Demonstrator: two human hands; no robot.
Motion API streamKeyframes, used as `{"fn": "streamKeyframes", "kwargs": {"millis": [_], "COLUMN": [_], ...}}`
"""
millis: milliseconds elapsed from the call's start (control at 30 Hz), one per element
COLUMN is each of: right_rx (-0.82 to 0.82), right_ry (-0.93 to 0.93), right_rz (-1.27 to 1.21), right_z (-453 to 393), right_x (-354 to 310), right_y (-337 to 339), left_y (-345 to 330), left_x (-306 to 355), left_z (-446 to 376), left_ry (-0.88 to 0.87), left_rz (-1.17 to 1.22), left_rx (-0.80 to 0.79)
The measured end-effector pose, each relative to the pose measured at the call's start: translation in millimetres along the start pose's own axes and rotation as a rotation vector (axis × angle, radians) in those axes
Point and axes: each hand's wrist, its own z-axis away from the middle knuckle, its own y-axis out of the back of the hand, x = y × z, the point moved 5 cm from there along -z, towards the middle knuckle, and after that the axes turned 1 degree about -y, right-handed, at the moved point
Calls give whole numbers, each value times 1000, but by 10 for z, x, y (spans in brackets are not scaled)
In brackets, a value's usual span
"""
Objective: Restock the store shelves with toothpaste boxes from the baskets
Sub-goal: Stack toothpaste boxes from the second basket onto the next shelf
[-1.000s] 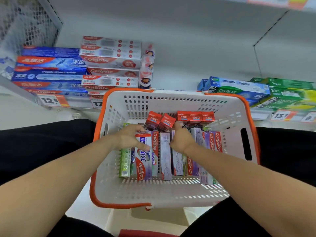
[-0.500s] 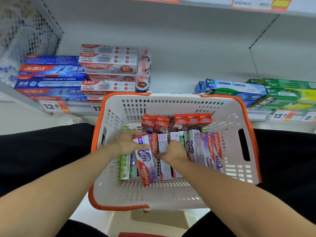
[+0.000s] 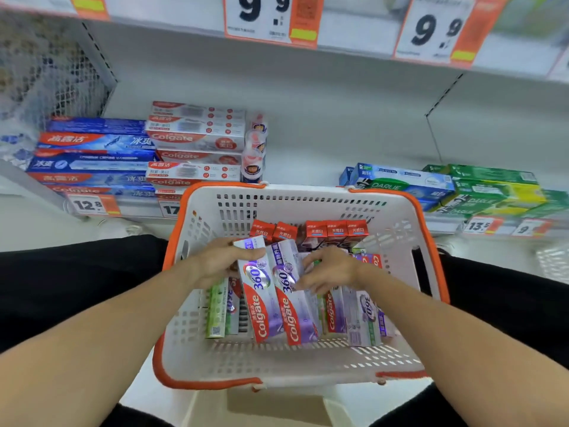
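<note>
I have two purple toothpaste boxes point(image 3: 271, 291) raised at an angle in the middle of the basket point(image 3: 308, 208), their near ends resting low among the others. My left hand point(image 3: 221, 260) grips the left one, thumb across its top face and fingers curled behind. My right hand point(image 3: 331, 269) has its fingers curled against the right one's far side, pressing it toward the first; whether it truly pinches the box I cannot tell. More boxes lie flat beneath, a green box point(image 3: 217, 306) at the left, and a row of small red boxes point(image 3: 317, 231) stands against the far wall.

I judge the risk to be lifting both as a pair: the right box is held mostly by squeeze, so it could slip out and drop, or its low end could drag neighbours up.

The basket rim sits close under the shelf point(image 3: 308, 155), whose middle stretch is bare between the red-and-white stack point(image 3: 197, 140) and the green stack point(image 3: 492, 189). That gap gives room, though the price rail point(image 3: 308, 29) above limits the lift.
</note>
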Motion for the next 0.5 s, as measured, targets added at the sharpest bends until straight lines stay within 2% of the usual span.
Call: {"fn": "streamKeyframes", "kwargs": {"millis": [200,300,433,500], "right_rx": [-127,-126,-21,-56], "right_ry": [82,136,273,341], "right_rz": [-65,24,56,57], "right_z": [532,848,1227,1379], "right_x": [-342,-579,-894,-1031], "right_y": [356,574,836,870], "left_y": [-431,-602,-766,-802], "left_x": [421,673,1000,1127], "left_z": [237,445,763,911], "left_ry": [-98,-145,-257,-311], "left_rz": [318,305,248,197], "left_rx": [-29,-65,-80,-61]}}
